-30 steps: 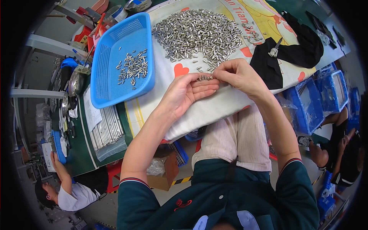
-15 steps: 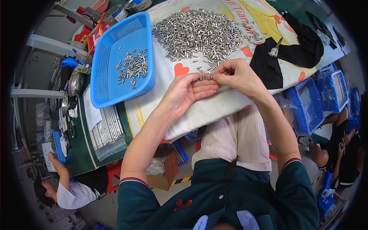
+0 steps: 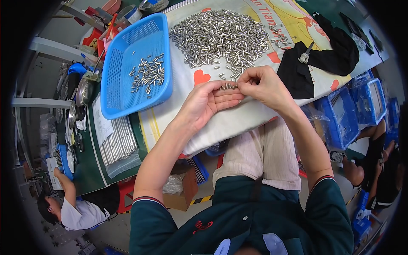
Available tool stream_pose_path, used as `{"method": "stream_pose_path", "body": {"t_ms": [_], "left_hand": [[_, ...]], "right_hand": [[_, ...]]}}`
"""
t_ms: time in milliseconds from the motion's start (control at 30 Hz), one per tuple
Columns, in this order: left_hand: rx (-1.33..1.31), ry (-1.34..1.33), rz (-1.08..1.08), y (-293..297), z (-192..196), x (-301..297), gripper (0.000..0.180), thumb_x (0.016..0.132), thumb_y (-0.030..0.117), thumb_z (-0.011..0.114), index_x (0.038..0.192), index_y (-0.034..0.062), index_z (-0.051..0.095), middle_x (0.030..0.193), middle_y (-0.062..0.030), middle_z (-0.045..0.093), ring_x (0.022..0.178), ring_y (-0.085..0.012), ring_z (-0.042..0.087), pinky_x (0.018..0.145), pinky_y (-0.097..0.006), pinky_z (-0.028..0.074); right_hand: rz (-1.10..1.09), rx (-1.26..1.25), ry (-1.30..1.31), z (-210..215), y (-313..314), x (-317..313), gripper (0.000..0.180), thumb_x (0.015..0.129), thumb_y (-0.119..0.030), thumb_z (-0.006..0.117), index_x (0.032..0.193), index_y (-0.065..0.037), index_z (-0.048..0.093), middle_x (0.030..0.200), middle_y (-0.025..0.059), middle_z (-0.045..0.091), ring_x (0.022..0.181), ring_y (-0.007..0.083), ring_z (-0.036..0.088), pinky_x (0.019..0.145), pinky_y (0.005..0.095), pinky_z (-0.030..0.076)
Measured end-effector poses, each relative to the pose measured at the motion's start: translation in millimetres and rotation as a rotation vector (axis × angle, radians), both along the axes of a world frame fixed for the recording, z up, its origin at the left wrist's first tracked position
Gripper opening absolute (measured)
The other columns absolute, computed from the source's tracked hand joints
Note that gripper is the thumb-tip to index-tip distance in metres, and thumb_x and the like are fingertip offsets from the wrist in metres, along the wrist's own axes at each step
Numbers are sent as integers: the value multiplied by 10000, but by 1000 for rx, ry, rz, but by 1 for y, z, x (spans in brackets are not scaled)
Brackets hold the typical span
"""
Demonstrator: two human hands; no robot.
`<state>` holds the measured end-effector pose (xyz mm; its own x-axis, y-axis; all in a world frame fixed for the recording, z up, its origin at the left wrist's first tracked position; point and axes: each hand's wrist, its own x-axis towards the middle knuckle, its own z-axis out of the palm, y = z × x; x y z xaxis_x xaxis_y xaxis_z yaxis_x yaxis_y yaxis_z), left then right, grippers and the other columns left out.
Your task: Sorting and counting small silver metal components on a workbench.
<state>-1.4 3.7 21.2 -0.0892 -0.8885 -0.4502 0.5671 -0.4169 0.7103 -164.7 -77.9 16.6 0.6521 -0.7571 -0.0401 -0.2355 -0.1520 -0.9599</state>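
Observation:
Palm up over the near part of the cloth, my left hand (image 3: 207, 102) holds a short row of small pointed metal pins (image 3: 228, 86) between thumb and fingers. My right hand (image 3: 265, 87) meets it from the right, thumb and forefinger pinched on the pin at the row's right end, which they partly hide. Just beyond both hands lies a large heap of the same metal pins (image 3: 221, 36), with a few stragglers at its near edge. Left of the heap stands a blue perforated basket (image 3: 111, 85), holding a smaller pile of such pins (image 3: 148, 74).
The printed cloth (image 3: 204, 138) covers my work surface. A black cloth (image 3: 297, 76) with a small blade lies at right. Bagged metal rods (image 3: 119, 142) rest on the green table at left. Blue crates (image 3: 340, 121) stand right. One person (image 3: 80, 212) works at lower left, another at far right.
Both hands have shifted very slightly to the right, still together around the row of pins. At lower left, the other person's head and arm have moved a little.

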Motion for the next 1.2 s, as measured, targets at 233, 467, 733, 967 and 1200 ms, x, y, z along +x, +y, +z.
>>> {"method": "stream_pose_path", "body": {"t_ms": [233,467,733,967,1200], "left_hand": [[-8,9,-2,1,-2,1,322,915,161,365,1045,-91,517,1013,-245,590,979,-307,602,894,-386,489],[-28,176,37,0,-2,2,339,934,182,322,1105,-72,467,1081,-252,563,1041,-308,567,942,-397,451],[-47,193,17,0,-4,4,335,942,178,283,1078,-68,466,1109,-255,546,1077,-321,543,951,-413,442],[-43,236,8,-6,-2,3,360,934,173,304,1129,-93,446,1169,-278,514,1085,-314,541,955,-400,438],[-61,172,-2,1,-7,4,362,943,196,404,1154,-93,458,1127,-256,550,1031,-283,581,911,-361,481]], "right_hand": [[-112,-173,61,2,10,0,135,708,-111,606,741,18,632,614,61,588,579,115,542,574,260,454],[-144,-785,-151,3,14,9,153,658,-96,660,795,-30,642,803,72,548,812,233,517,706,331,439],[-45,-865,-122,-1,14,23,109,642,-52,654,746,-26,633,795,60,531,812,233,502,711,337,434],[-342,-987,-108,6,-13,8,57,660,-57,654,714,-51,638,765,48,565,764,226,524,673,338,430],[-580,-1069,407,-15,-72,-38,141,662,-123,656,793,-84,688,796,58,573,836,237,514,703,359,390]]}}
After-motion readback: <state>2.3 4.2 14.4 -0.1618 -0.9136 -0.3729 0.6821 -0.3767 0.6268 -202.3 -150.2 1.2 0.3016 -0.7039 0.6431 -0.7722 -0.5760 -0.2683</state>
